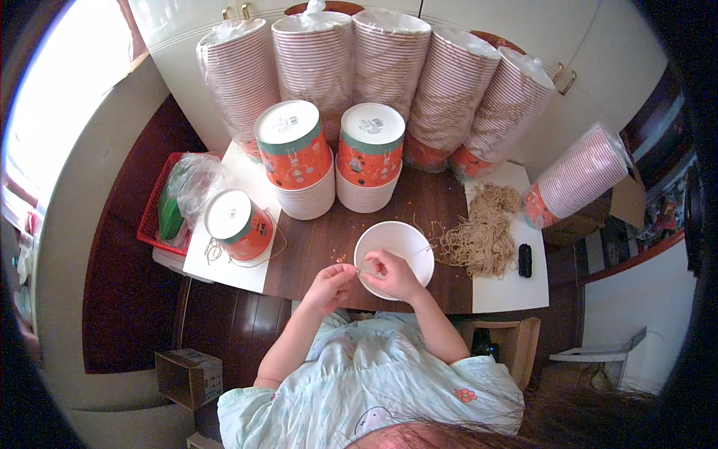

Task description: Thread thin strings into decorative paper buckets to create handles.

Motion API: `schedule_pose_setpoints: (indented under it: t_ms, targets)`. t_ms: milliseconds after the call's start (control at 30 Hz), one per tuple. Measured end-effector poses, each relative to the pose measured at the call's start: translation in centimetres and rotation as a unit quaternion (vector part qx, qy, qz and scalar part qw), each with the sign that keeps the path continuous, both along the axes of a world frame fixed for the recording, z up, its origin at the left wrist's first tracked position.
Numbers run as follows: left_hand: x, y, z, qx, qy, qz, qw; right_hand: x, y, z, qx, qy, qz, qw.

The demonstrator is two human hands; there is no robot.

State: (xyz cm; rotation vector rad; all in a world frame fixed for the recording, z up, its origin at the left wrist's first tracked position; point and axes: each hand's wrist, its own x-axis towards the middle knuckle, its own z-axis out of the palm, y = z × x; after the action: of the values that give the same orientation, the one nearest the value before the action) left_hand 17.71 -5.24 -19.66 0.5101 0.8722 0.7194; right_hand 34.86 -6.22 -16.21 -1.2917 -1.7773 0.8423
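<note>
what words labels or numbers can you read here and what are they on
Nothing is readable.
Left upturned cup stack: grey print on its base, too small.
Right upturned cup stack: same, too small.
Leftmost upturned cup: faint base mark, too small.
Cardboard box, lower left: side print, blurred.

Home-like room, white cabinet doors (617, 75), brass-coloured handles (245, 11), bright window (60, 82)

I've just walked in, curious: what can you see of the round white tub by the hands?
The round white tub looks like paper or plastic, its white inside showing. It sits mouth up on the dark brown wood-look tabletop, near the front edge. A thin tan strand seems to cross its right rim; the right hand covers part of the tub, any contact unclear.
</note>
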Motion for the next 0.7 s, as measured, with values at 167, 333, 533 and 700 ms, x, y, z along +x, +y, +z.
schedule_pose_setpoints:
  t_ms: [167, 333, 533, 700]
  targets:
    - [0.1, -0.1, 0.1, -0.006, -0.017, -0.004, 1.000, -0.1, 0.5, -1.1, 0.113, -0.023, 0.038, 0.993]
    - [0.1, -0.1, 0.1, -0.007, -0.038, -0.004, 0.999, -0.2, 0.5, -1.2, 0.121, -0.002, 0.014, 0.993]
    - [0.3, -0.2, -1.7, 0.366, 0.178, 0.051, 0.912, -0.2, 0.7, -1.0, 0.045, 0.027, 0.029, 0.998]
    - [0.4, -0.2, -0.2, 0.420, 0.281, 0.026, 0.863, 0.0, 0.7, -0.9, 0.013, 0.050, 0.019, 0.998]
